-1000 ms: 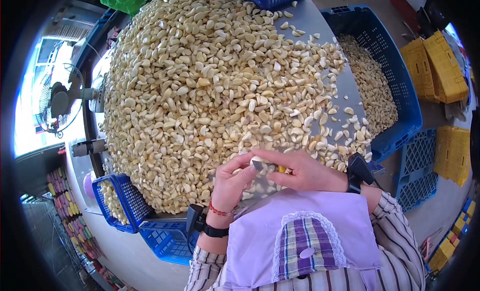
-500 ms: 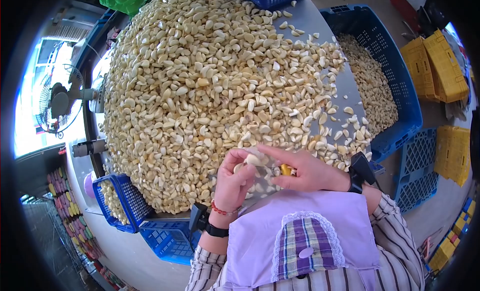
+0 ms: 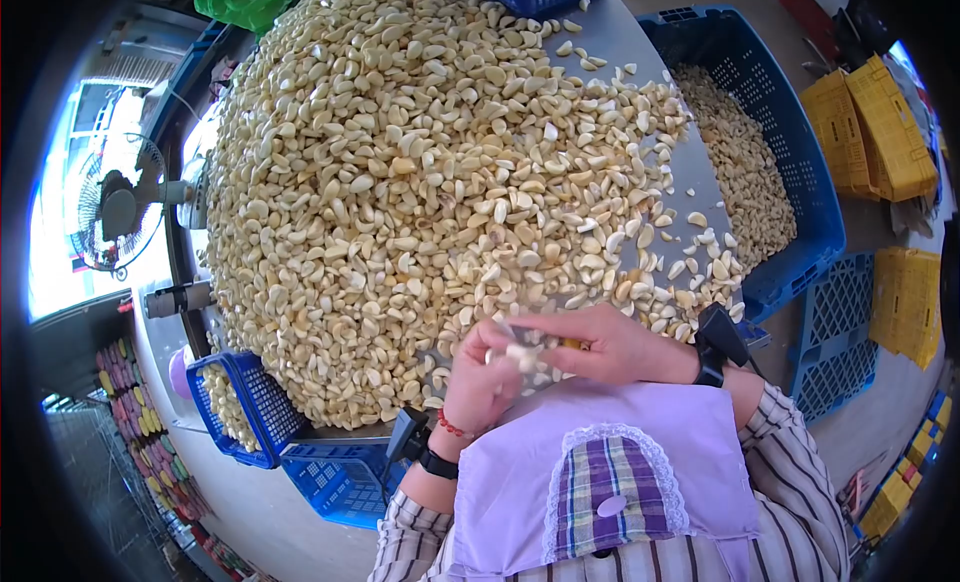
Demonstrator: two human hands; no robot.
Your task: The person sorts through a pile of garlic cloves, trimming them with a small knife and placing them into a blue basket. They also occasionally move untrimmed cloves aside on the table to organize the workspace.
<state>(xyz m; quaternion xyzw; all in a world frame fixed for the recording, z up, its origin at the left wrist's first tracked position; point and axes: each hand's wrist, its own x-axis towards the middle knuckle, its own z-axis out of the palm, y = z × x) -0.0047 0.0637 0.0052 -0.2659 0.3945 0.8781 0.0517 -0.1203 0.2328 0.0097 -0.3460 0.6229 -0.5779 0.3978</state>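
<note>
A large heap of pale, curved pieces like peeled cloves (image 3: 400, 182) covers the metal table (image 3: 620, 42). At the heap's near edge, my left hand (image 3: 483, 372) has its fingers closed around pale pieces. My right hand (image 3: 600, 344) is closed beside it, gripping a small tool with a yellow handle (image 3: 572, 343), mostly hidden by the fingers. The two hands nearly meet over the pale pieces, and motion blurs the fingertips.
A blue crate holding more pieces (image 3: 800, 162) stands right of the table. At the table's lower left is a small blue basket (image 3: 262, 397). Yellow crates (image 3: 880, 132) lie at far right, a fan (image 3: 120, 207) at left.
My left hand has moved slightly right and turned, its fingers now closer to my right hand. The yellow handle shows less than before.
</note>
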